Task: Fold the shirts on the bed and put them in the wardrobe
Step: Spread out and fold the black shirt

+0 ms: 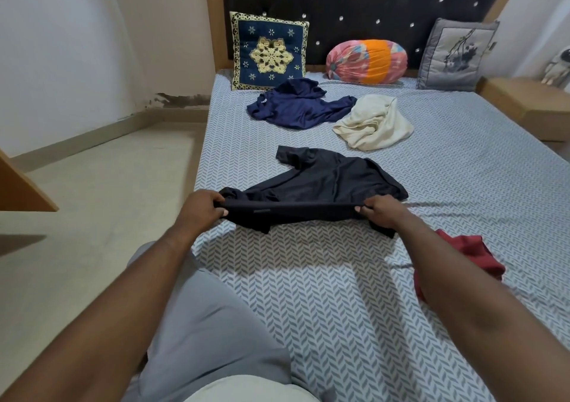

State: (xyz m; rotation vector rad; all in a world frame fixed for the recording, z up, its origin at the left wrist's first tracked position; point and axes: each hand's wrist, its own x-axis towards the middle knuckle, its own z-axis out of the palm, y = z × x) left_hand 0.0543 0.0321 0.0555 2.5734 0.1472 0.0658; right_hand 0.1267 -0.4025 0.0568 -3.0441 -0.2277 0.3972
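Black shirt held at its hem.
Hem is pinched by left hand and right hand; body trails toward twelve o'clock.

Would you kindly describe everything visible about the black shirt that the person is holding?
The black shirt is a short-sleeved garment of thin, soft-looking, plain fabric. It is unfolded and rumpled, lying on the bed's patterned sheet with one sleeve pointing away from the person. Its near edge is lifted and stretched taut between the left hand and the right hand, each gripping one end; loose corners hang below. It touches no other garment.
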